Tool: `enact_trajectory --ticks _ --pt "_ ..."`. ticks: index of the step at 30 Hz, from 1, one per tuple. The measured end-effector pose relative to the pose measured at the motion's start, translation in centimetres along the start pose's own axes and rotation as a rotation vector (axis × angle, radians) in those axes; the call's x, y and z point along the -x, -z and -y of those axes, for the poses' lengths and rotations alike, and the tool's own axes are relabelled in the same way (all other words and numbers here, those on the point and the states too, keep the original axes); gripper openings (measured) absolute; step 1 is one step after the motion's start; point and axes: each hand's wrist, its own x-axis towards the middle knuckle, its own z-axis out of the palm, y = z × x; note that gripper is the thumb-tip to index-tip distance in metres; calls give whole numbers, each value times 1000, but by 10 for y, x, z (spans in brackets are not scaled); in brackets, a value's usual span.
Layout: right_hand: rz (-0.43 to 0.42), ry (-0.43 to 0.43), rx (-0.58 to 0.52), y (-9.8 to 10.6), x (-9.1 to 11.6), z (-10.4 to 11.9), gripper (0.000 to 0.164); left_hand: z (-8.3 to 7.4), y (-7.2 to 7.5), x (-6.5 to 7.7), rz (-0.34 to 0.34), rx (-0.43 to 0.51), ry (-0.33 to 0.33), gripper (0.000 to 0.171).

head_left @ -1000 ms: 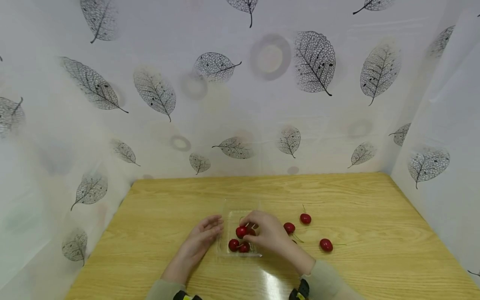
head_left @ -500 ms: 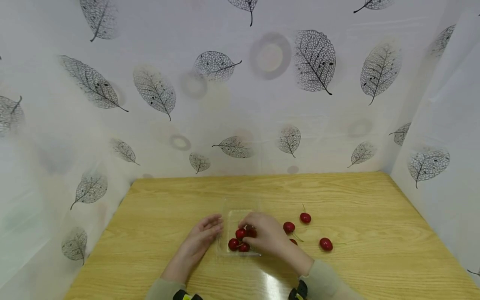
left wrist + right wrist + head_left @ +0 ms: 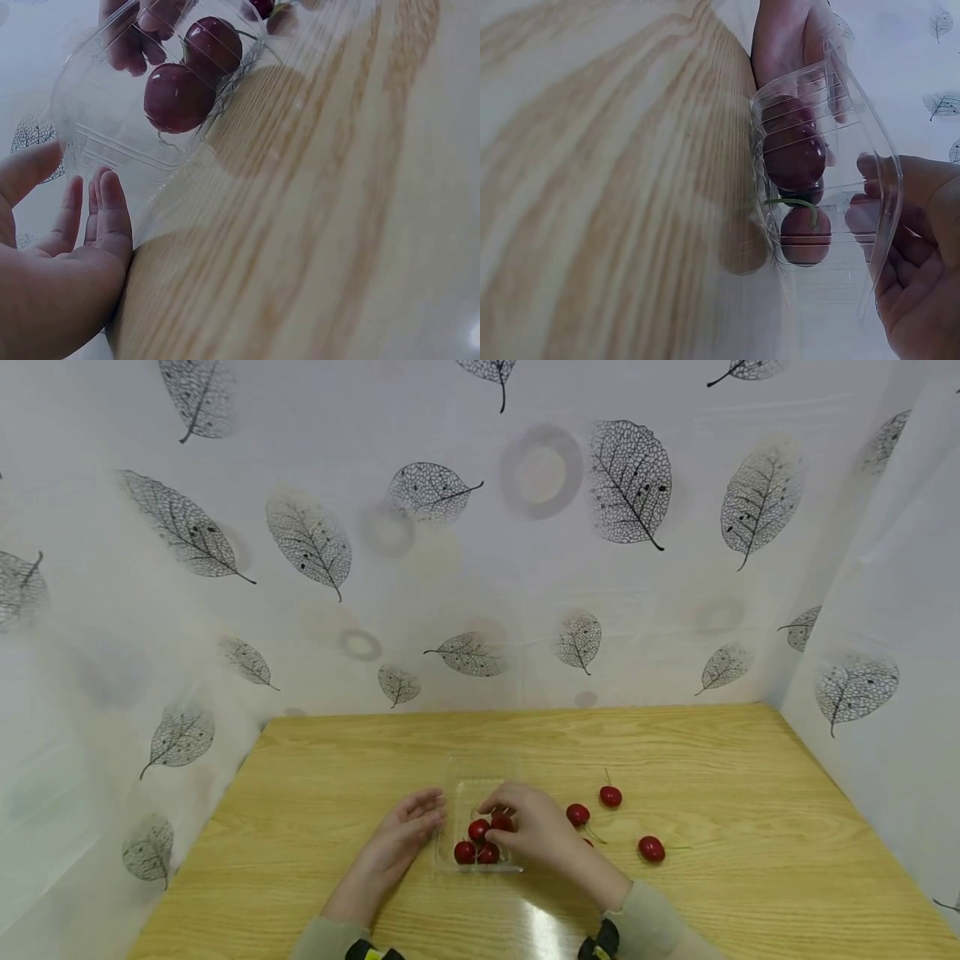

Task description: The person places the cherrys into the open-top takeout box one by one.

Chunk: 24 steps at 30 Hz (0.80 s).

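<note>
Four dark red cherries (image 3: 479, 831) show in the clear plastic tray (image 3: 467, 797), grouped toward its near half. Right hand (image 3: 536, 827) reaches in from the right, above the group; left hand (image 3: 397, 835) lies outside the left wall, so the right is nearer the fruit. Right thumb and fingers arch apart around the rear cherries; whether they pinch one, cannot tell. Left fingers extended, fingertips at the wall, no cherry in them. Key relation: the loose cherries (image 3: 578, 815) all lie to the right of the tray, on the right hand's side. One is mostly hidden behind that hand; the rightmost (image 3: 652, 849) points its stem away from the hand. Wooden table (image 3: 337, 760) beneath; leaf-printed sheet (image 3: 525, 585) behind.
</note>
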Motion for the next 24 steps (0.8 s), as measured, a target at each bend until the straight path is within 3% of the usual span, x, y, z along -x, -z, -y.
enact_trajectory --ticks 15,24 --pt "-10 -22 -205 4 1 -1 23 1 1 0 0 2 -9 58" --pt "-37 -17 -234 9 2 0 23 1 2 0 3 6 -8 58"
